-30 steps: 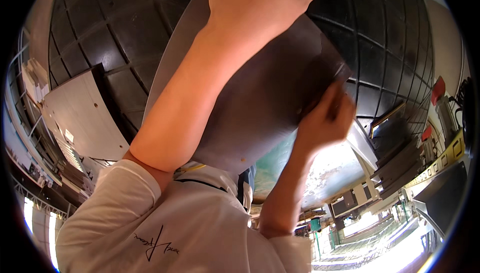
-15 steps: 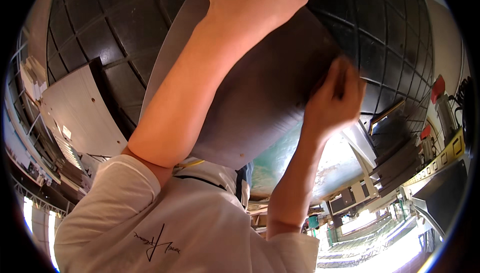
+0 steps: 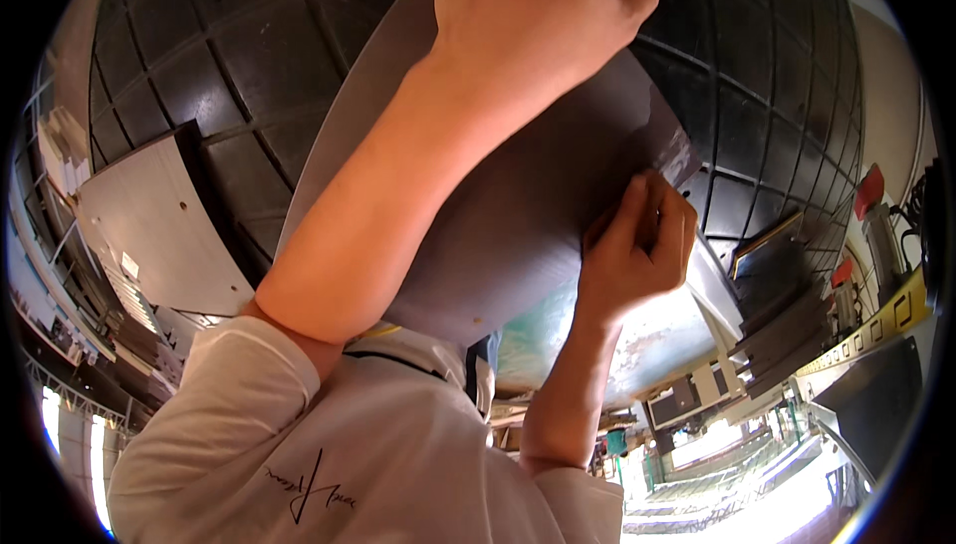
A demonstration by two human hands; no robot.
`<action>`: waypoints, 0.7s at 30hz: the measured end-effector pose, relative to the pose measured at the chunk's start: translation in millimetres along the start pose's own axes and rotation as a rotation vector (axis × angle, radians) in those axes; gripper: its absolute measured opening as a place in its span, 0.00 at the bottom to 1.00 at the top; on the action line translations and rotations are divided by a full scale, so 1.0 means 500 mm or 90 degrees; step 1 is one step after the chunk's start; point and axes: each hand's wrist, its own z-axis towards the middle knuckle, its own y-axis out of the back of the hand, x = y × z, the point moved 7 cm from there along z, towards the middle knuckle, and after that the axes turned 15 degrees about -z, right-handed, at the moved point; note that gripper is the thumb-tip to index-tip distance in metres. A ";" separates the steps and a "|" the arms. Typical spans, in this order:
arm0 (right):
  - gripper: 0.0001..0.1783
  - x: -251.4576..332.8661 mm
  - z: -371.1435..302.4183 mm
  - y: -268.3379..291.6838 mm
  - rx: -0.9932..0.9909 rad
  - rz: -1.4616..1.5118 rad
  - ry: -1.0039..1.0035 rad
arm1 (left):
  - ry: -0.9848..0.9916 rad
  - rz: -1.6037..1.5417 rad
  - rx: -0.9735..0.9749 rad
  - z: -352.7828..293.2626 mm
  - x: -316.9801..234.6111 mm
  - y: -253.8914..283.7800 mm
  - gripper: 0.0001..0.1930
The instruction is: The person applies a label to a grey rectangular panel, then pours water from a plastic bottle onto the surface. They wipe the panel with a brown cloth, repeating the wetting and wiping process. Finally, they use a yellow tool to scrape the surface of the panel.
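Observation:
A dark grey flat panel (image 3: 518, 215) lies in front of me, its near end at my waist and a small hole near that end. My left hand (image 3: 543, 11) is over the panel's far part, its forearm crossing above the board. Its fingers are curled, partly cut off by the upper picture edge, and what is in them is hidden. By the panel's right edge is my right hand (image 3: 642, 245), fingers bent and pressed together; I cannot make out anything between them. Shiny pale streaks (image 3: 677, 155) mark the panel's right corner just beyond that hand.
Under the panel is a black work surface (image 3: 229, 76) with a grid of grooves. A pale board (image 3: 159, 215) with small holes lies on the left. To the right are stacked dark strips (image 3: 792, 325) and a yellow slotted rail (image 3: 871, 330) with red-topped parts.
My right hand has drawn back toward me along the panel's right edge, and the streaks at the corner now show. My left hand has shifted slightly right.

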 end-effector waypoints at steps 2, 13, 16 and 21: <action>0.06 0.001 0.008 0.012 0.013 -0.033 0.041 | -0.001 -0.005 -0.003 0.006 0.004 -0.006 0.17; 0.16 -0.037 0.012 0.003 0.074 -0.066 -0.057 | 0.008 -0.023 -0.014 0.006 0.009 0.000 0.16; 0.17 -0.018 0.021 0.006 0.127 -0.222 0.017 | 0.022 0.017 0.005 0.005 0.020 -0.011 0.16; 0.19 -0.014 0.017 -0.004 0.199 -0.156 -0.079 | 0.007 -0.038 0.017 0.002 0.018 -0.008 0.15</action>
